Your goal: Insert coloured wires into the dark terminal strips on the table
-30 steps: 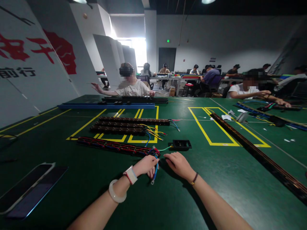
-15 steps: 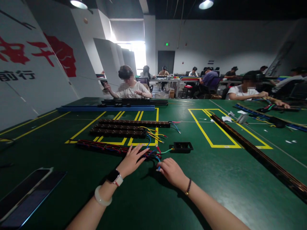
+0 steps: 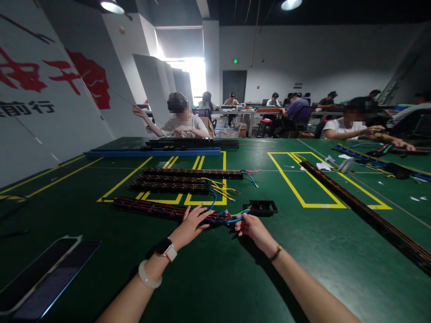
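My left hand [image 3: 190, 226] lies with its fingers spread over the right part of a long black rail [image 3: 148, 207] with red and blue wires along it. Between the thumb and fingers of my right hand [image 3: 256, 231] a blue wire [image 3: 235, 220] is pinched near its end. That wire comes out of the rail's right end. A green wire [image 3: 238, 213] runs from the same end toward a black rectangular socket box [image 3: 263, 207], just beyond my right hand. Behind the rail lie shorter black rails [image 3: 170, 184] with yellow and blue wires ending in ring lugs.
Two phones or tablets [image 3: 50, 278] lie at the front left. A long rail [image 3: 363, 213] slants across the right side. Blue and black channels [image 3: 151, 152] lie at the far edge. Co-workers sit opposite, one [image 3: 183, 121] straight across, another [image 3: 350, 128] at the right with wired strips.
My right hand has moved right and slightly away from me, drawing the blue wire out straighter toward the socket box. My left hand stays on the rail.
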The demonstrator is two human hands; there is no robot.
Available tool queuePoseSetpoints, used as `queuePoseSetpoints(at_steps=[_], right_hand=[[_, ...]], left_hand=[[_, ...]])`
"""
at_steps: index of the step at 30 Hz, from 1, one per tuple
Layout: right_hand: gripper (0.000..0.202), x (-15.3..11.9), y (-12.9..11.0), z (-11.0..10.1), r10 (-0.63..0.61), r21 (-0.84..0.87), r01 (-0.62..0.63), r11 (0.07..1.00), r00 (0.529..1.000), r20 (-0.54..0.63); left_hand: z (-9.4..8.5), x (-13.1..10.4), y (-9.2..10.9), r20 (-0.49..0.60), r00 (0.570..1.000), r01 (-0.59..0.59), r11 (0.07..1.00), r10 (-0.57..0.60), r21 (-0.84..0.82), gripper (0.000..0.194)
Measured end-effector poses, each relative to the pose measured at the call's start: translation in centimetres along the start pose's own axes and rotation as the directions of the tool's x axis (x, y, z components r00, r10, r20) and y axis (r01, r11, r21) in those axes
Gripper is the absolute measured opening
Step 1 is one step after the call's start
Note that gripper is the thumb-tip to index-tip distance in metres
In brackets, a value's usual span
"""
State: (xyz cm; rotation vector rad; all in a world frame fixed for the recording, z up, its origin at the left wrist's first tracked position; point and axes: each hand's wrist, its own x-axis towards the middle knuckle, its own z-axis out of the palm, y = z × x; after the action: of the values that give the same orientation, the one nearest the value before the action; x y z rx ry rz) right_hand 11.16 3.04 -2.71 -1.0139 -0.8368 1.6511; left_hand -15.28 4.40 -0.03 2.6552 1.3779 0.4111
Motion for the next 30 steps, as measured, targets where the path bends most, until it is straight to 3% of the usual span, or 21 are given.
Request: queuePoseSetpoints(at_steps=[4, 9, 11, 16, 22, 27, 30], right_hand=[[0.035, -0.8, 0.6, -0.5, -0.099, -0.177, 0.093, 0.98, 0.995, -0.022], [0.046, -1.9, 0.9, -0.1, -0.225, -0.401, 0.211, 0.891, 0.974, 0.014], [0.045, -2.3, 0.6, 0.1, -0.306, -0.452, 0.284, 0.846, 0.952, 0.024], [0.035, -3.6, -0.2, 0.4, -0.51, -0.633, 0.451, 0.63, 0.854, 0.101], [0.031, -4.0, -0.9, 2.2, -0.572, -0.649, 0.499, 0.574, 0.812, 0.119], [0.031, -3.2, -0.2, 4.5, -0.499, -0.613, 0.509, 0.604, 0.842, 0.208], [0.029, -3.2, 0.2, 6.0, -0.481, -0.627, 0.533, 0.568, 0.833, 0.274]], left_hand=[[0.3, 0.5, -1.0, -0.042, 0.999, -0.004, 0.999, 0.002, -0.041, 0.052], [0.8, 2.2, -2.2, -0.07, 0.997, 0.008, 0.997, -0.013, -0.076, 0.044], [0.9, 2.7, -2.1, -0.081, 0.997, 0.013, 0.995, -0.021, -0.095, 0.044], [0.4, 2.4, -1.0, -0.102, 0.993, -0.065, 0.989, 0.051, -0.135, 0.041], [-1.6, 1.8, -1.5, -0.085, 0.992, -0.105, 0.988, 0.096, -0.111, 0.05], [-2.2, 1.8, -4.9, -0.047, 0.994, -0.105, 0.991, 0.102, -0.079, 0.052], [-2.5, 1.0, -6.7, -0.054, 0.993, -0.107, 0.993, 0.105, -0.045, 0.05]])
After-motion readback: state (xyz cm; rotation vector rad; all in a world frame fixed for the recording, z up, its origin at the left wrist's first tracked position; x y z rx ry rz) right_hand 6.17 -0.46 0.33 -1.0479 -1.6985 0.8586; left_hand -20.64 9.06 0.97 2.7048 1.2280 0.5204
